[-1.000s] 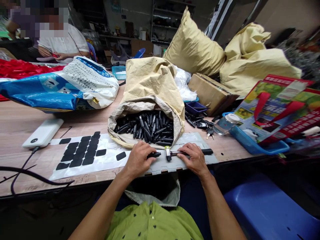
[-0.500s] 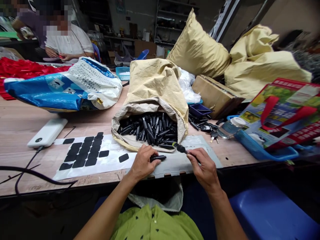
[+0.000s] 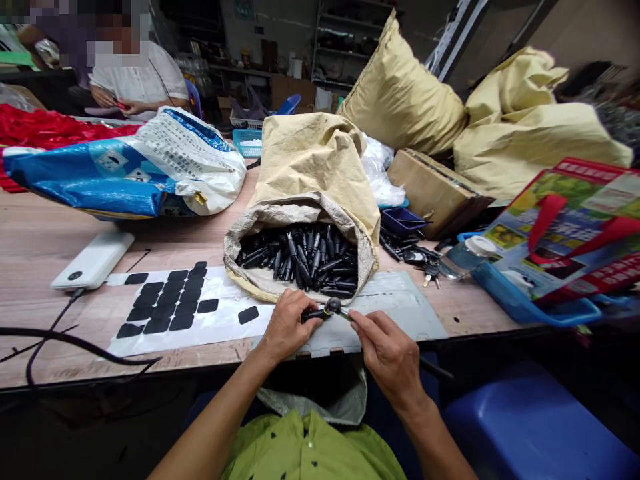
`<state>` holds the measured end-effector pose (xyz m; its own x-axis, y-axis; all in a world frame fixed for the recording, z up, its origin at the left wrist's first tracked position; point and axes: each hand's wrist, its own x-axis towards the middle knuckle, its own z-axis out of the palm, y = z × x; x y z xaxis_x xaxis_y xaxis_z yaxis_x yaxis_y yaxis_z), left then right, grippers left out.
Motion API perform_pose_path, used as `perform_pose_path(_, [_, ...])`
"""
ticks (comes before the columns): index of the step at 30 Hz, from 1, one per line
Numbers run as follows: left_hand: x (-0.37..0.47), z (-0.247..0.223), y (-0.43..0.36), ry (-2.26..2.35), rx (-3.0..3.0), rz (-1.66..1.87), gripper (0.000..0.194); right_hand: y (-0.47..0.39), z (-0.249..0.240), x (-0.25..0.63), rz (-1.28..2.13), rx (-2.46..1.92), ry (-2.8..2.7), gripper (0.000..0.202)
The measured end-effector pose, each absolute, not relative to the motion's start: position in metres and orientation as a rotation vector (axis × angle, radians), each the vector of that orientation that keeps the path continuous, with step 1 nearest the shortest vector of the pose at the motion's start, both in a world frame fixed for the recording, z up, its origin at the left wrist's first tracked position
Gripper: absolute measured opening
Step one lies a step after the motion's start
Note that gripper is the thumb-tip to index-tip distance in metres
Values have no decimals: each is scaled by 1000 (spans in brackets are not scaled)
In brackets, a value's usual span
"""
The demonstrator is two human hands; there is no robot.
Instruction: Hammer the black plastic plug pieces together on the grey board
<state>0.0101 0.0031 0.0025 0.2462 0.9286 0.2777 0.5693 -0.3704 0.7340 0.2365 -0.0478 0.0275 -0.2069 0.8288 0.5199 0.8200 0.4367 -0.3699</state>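
My left hand [image 3: 289, 328] is closed on a black cylindrical piece [image 3: 314, 314] at the table's front edge. My right hand [image 3: 387, 353] pinches the thin shaft of a tool with a round dark head [image 3: 333, 305]. That head meets the right end of the black piece. Just behind both hands, a cream sack [image 3: 310, 157] lies with its mouth facing me, holding several black pieces [image 3: 305, 260]. A grey board [image 3: 410, 310] is under the work. Left of my left hand lies a white sheet [image 3: 215, 327] with several black rounded patches [image 3: 170, 300].
A white power bank [image 3: 93, 261] with a cable is at the left, before a blue-and-white bag [image 3: 135, 170]. Right are keys [image 3: 431, 272], a clear jar [image 3: 463, 257], a blue basket [image 3: 530, 300] and a printed bag [image 3: 575, 227]. A person in white [image 3: 145, 80] sits across.
My right hand has moved left with the tool, bringing its round head against the end of the black piece. My left hand stays in place, still holding the piece.
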Motion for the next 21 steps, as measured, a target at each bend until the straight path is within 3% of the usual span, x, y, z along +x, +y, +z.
perform_pose_path(11, [10, 2, 3, 1361, 2028, 961, 16, -44, 29, 220, 99, -1340, -2052, 29])
perform_pose_path(17, [12, 2, 3, 1378, 2071, 959, 20, -24, 29, 259, 19, -1251, -2039, 31])
perform_pose_path(21, [12, 0, 3, 1398, 2115, 918, 17, 3, 25, 298, 40, -1132, -2238, 13])
